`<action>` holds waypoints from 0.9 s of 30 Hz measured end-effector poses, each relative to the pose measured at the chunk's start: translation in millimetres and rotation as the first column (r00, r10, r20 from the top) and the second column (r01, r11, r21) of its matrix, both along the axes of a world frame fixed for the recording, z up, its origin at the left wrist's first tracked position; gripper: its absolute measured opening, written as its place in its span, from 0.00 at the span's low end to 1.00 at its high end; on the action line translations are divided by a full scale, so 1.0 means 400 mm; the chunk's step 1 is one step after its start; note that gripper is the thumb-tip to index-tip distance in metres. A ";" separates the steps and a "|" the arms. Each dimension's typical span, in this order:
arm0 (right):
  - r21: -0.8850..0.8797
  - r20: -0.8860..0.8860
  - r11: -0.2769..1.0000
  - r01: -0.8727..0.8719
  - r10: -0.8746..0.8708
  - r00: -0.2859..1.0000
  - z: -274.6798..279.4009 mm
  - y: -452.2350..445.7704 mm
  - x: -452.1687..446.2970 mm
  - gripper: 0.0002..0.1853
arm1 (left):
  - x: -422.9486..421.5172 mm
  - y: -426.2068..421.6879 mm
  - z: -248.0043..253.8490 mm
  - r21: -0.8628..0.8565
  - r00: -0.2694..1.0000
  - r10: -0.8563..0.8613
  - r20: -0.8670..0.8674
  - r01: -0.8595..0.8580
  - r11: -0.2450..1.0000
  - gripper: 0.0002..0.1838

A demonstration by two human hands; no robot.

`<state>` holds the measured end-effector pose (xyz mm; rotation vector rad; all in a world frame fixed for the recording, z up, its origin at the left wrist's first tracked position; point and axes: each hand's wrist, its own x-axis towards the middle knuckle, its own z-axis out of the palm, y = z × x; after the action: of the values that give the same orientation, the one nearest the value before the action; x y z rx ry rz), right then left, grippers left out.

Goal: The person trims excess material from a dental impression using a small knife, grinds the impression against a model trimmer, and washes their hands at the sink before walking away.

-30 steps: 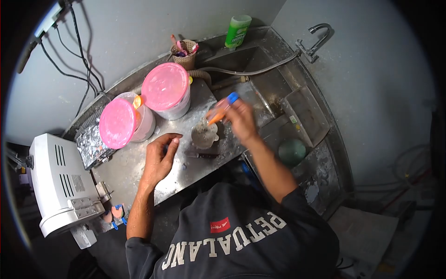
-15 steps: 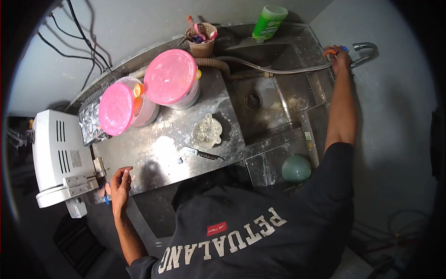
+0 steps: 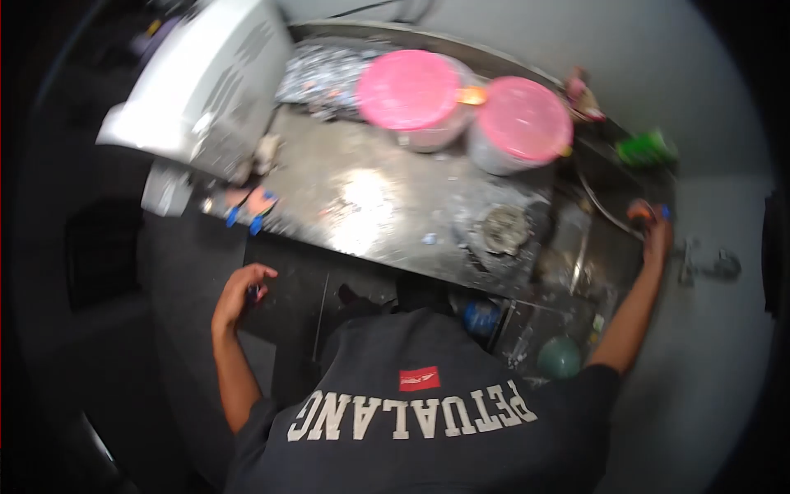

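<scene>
Out at the right, my right hand [image 3: 657, 237] is closed around a blurred orange piece [image 3: 640, 212] with a blue end, at the sink's edge where a grey hose [image 3: 605, 210] meets it. What this piece is cannot be made out. My left hand [image 3: 240, 298] hangs in front of the counter's near edge, fingers loosely bent and apart. Nothing can be clearly seen in it; its palm side is dark. Nearest to it are orange pieces with blue ends [image 3: 253, 206] on the counter's left corner, below a white machine [image 3: 197, 90].
Two pink-lidded tubs [image 3: 409, 89] stand at the back of the metal counter [image 3: 329, 177]. A crusted dish [image 3: 504, 229] sits near the sink [image 3: 568, 259]. A green bottle [image 3: 646, 150] and metal faucet [image 3: 714, 262] are at right. A green round object [image 3: 559, 357] lies below.
The view has turned, so the counter sits further right. My left hand has come away from above the counter's edge to the space before it. My right hand remains on the orange-and-blue piece.
</scene>
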<state>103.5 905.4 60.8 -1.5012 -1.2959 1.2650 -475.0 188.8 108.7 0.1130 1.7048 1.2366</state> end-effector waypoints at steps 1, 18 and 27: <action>0.146 0.183 0.984 -0.101 0.073 0.980 0.011 -0.030 -0.038 0.15 | 0.016 -0.012 0.015 -0.331 0.897 -0.141 -0.419 -0.006 0.944 0.11; -0.060 -0.080 0.557 -0.828 0.824 0.561 0.167 -1.229 -1.083 0.11 | 0.013 -0.957 -0.251 -0.298 0.795 0.439 -0.418 -0.577 0.761 0.13; -0.318 -0.614 0.275 -0.907 0.669 0.419 0.016 -1.763 -1.484 0.09 | 0.204 -1.301 -0.279 -0.103 0.389 0.842 -0.373 -0.920 0.379 0.13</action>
<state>-490.0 200.1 67.0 -0.7591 -1.5020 2.7722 -393.5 -331.4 -3.0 -1.0571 2.2634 1.7488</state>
